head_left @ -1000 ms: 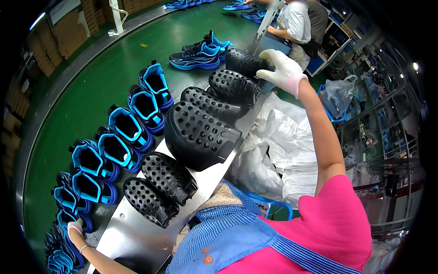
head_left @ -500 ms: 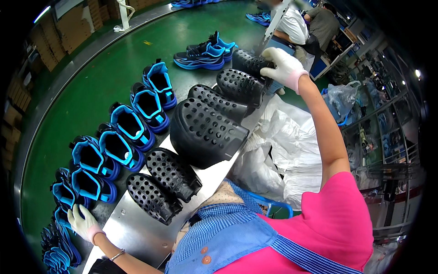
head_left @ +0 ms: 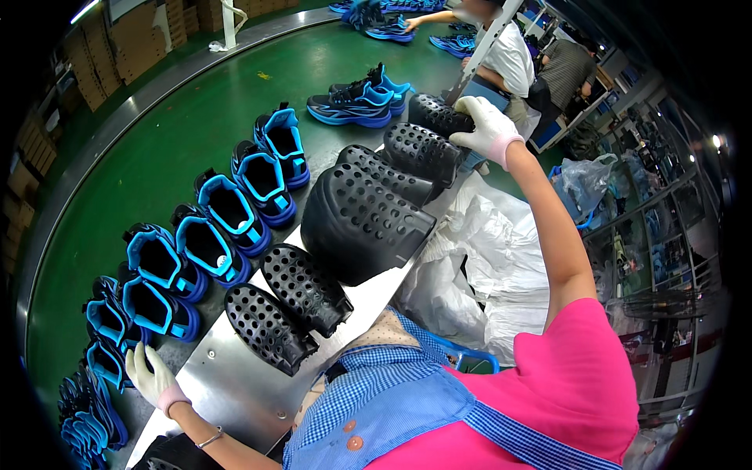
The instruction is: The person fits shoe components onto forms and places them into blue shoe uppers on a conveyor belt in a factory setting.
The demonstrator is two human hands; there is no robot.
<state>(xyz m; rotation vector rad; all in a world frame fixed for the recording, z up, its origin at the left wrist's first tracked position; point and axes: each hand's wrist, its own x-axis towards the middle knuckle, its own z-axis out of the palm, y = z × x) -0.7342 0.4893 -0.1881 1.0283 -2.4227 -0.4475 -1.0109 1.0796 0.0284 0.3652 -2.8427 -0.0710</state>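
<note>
My gloved right hand (head_left: 487, 129) is at the far end of a row of black perforated shoe-shaped forms, its thumb and fingers closed round the end of the farthest form (head_left: 439, 113). Nearer stand another form (head_left: 423, 149) and a much larger black perforated piece (head_left: 364, 223). Two smaller forms (head_left: 305, 286) lie side by side on the metal ledge (head_left: 227, 384). At the lower left, my gloved left hand (head_left: 153, 380) has its fingers apart and holds nothing, beside a blue-and-black sneaker (head_left: 106, 360). Several such sneakers (head_left: 207, 243) line the green belt, openings toward me.
A pair of sneakers (head_left: 356, 102) sits farther along the green belt (head_left: 196, 117). White plastic sheeting (head_left: 486, 258) is bunched right of the ledge. Past a metal post (head_left: 486, 47), a co-worker's arm (head_left: 435, 19) reaches to shoes. Stacked sneakers (head_left: 90, 415) lie at lower left.
The view has shifted slightly. My left hand sits a little farther from the sneakers. My right hand stays at the farthest form. A co-worker's arm has appeared at the top, reaching to a shoe.
</note>
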